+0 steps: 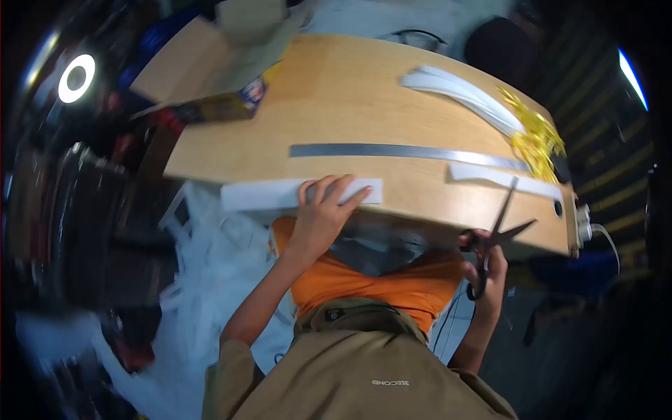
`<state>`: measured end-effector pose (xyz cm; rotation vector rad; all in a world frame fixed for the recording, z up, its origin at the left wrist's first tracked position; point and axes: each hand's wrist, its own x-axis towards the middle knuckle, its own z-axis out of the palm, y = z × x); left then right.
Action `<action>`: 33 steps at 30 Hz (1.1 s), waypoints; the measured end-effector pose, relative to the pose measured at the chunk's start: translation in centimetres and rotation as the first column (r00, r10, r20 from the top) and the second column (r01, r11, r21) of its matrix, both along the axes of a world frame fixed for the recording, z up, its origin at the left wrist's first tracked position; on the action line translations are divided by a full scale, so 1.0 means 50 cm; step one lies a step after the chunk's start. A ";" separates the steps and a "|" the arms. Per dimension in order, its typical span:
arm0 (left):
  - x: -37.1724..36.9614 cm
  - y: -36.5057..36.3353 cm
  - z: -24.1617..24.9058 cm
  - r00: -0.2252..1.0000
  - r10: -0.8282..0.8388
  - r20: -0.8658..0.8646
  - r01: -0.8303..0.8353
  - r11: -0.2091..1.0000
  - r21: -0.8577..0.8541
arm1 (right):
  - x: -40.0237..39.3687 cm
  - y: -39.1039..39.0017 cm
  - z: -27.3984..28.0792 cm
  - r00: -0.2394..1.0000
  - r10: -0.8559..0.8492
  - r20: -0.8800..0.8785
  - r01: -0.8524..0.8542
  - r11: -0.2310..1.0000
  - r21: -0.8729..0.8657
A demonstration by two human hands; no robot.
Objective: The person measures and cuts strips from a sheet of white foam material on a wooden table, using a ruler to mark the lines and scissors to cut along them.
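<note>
My left hand (323,213) lies with fingers spread on a white strip (262,194) along the near edge of the table, pressing it against the wood. In my right hand (493,269) is a pair of dark scissors (498,234), fingers through the handles and blades apart, pointing away from me. A metal ruler (371,150) lies just beyond the white strip. Close to the scissor tips rests a shorter white strip (500,178). Farther back is a stack of white strips (462,94), beside a bundle of yellow ribbon (535,140).
An open cardboard box (203,66) stands at the table's far left corner. White scrap material (203,280) is heaped on the floor to my left. A white plug and cable (595,227) sit by the right table edge (570,224).
</note>
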<state>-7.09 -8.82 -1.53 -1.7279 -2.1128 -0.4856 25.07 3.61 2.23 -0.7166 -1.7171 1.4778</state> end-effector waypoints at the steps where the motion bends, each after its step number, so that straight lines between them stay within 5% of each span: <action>1: -0.005 -0.005 0.000 0.998 -0.049 0.031 0.048 0.998 0.037 | -0.011 0.007 0.005 1.000 -0.005 -0.028 0.005 1.000 0.013; 5: -0.017 -0.009 0.029 0.979 -0.150 0.137 0.142 0.988 0.066 | -0.044 0.021 0.010 0.995 -0.034 -0.098 0.044 0.994 0.102; 9: -0.033 -0.008 0.066 0.944 -0.278 0.177 0.274 0.961 0.050 | -0.064 0.022 0.007 0.940 0.043 -0.338 -0.032 0.999 0.036; 12: -0.022 0.031 0.137 0.919 -0.362 0.154 0.361 0.932 0.034 | -0.035 0.022 0.013 0.925 -0.062 -0.376 0.064 0.998 -0.008; 14: 0.015 0.080 0.221 0.918 -0.382 -0.108 0.393 0.840 0.374 | -0.001 0.022 0.003 0.925 -0.142 -0.352 0.149 0.989 -0.008; 16: 0.029 0.208 0.285 0.863 -0.392 -0.317 0.497 0.551 0.670 | 0.035 0.019 0.002 0.903 -0.201 -0.379 0.212 0.977 -0.012; 19: 0.071 0.461 0.387 0.853 -0.328 -0.406 0.517 0.418 0.747 | 0.100 -0.005 0.014 0.875 -0.298 -0.381 0.316 0.949 -0.017; 21: 0.120 0.630 0.406 0.830 -0.436 -0.347 0.540 0.478 0.693 | 0.150 -0.027 0.016 0.833 -0.432 -0.345 0.469 0.883 0.027; 23: 0.151 0.786 0.337 0.850 -0.374 -0.372 0.528 0.613 0.588 | 0.214 -0.048 0.003 0.834 -0.458 -0.308 0.513 0.849 0.125; 25: 0.166 0.895 0.229 0.820 -0.509 -0.263 0.569 0.671 0.476 | 0.264 -0.081 -0.001 0.765 -0.585 -0.271 0.628 0.770 0.111; 28: 0.181 0.935 0.143 0.860 -0.498 -0.108 0.509 0.854 0.107 | 0.329 -0.121 -0.006 0.627 -0.747 -0.223 0.772 0.634 0.045; 31: 0.207 0.894 0.136 0.859 -0.502 -0.102 0.500 0.865 -0.049 | 0.370 -0.135 -0.004 0.470 -0.863 -0.186 0.879 0.476 0.009; 33: 0.211 0.884 0.118 0.841 -0.533 -0.089 0.538 0.842 0.043 | 0.394 -0.131 -0.011 0.437 -0.885 -0.159 0.897 0.441 0.008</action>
